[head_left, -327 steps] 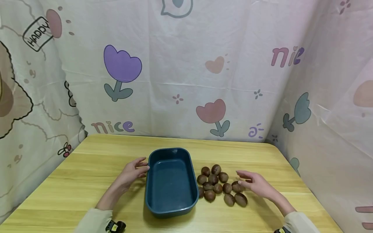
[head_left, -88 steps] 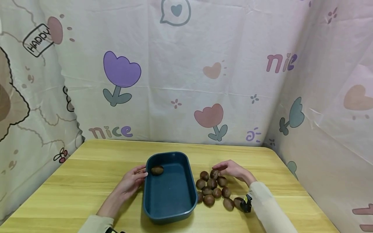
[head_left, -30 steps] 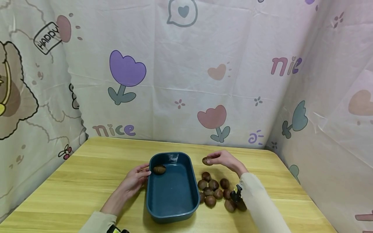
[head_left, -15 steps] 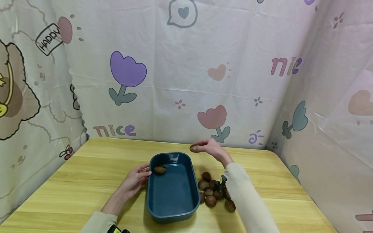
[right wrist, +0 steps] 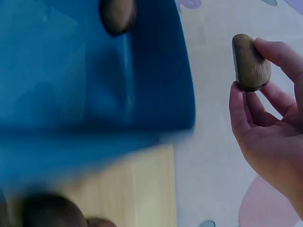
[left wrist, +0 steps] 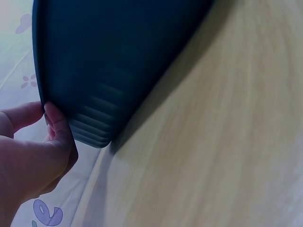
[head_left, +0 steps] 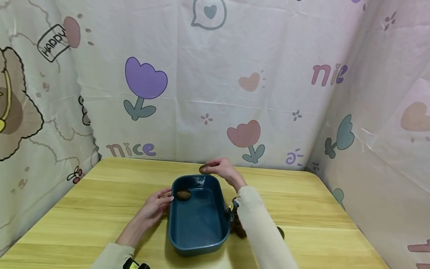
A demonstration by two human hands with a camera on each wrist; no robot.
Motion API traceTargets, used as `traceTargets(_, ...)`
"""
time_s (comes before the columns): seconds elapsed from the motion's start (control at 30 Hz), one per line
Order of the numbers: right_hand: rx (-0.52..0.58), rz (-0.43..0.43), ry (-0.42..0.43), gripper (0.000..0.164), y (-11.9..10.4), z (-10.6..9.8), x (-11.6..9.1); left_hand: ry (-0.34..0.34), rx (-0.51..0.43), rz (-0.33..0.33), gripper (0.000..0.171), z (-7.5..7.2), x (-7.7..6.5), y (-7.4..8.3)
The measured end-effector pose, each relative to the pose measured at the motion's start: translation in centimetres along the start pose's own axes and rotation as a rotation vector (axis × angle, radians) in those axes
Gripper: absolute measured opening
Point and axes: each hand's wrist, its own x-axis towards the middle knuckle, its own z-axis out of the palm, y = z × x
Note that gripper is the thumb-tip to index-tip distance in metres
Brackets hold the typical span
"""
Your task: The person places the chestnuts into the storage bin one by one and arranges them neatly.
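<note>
A deep blue rectangular tub [head_left: 199, 224] stands on the table, one brown chestnut [head_left: 183, 194] lying in its far left corner. At the tub's left rim my left hand [head_left: 151, 211] pinches the edge between thumb and fingers, as the left wrist view shows close up. My right hand [head_left: 224, 171] holds another chestnut [right wrist: 251, 64] between thumb and fingertips, just beyond the tub's far rim in the head view. More chestnuts [head_left: 239, 228] lie to the right of the tub, mostly hidden under the right forearm; one chestnut [head_left: 281, 232] peeks out beyond the sleeve.
The wooden table [head_left: 319, 209] ends at a printed cloth backdrop [head_left: 208, 74], with cloth on both sides too. Each wrist wears a small black device; the right one [head_left: 232, 210] hangs by the tub's right rim.
A chestnut has entered the tub since the oldest frame. My right hand has taken another from the pile and carried it left, behind the tub. The left hand stays at the rim.
</note>
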Motion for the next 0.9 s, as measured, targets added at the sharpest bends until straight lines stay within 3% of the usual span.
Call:
traceTargets(0.17, -0.016, 0.015, 0.012, 0.029, -0.4, 2.2, 0.5, -0.022, -0.017, 0.028, 0.056, -0.4, 0.1, -0.4)
traceTargets(0.23, -0.010, 0.020, 0.020, 0.030, -0.3, 3.0, 0.6, -0.069, -0.045, 0.066, 0.055, -0.7, 0.1, -0.7)
traceTargets(0.33, 0.021, 0.030, 0.051, 0.029, 0.0, 4.0, 0.7, -0.085, -0.046, 0.077, 0.054, -0.8, 0.2, -0.9)
traceTargets(0.5, 0.030, 0.071, 0.117, 0.025, 1.0, 5.4, 0.8, -0.011, -0.025, 0.010, 0.054, -0.4, 0.2, -0.4)
traceTargets(0.9, -0.066, 0.147, 0.135, 0.029, 3.5, 6.4, 0.4, -0.015, -0.020, 0.005, 0.054, -0.2, 0.3, -0.1)
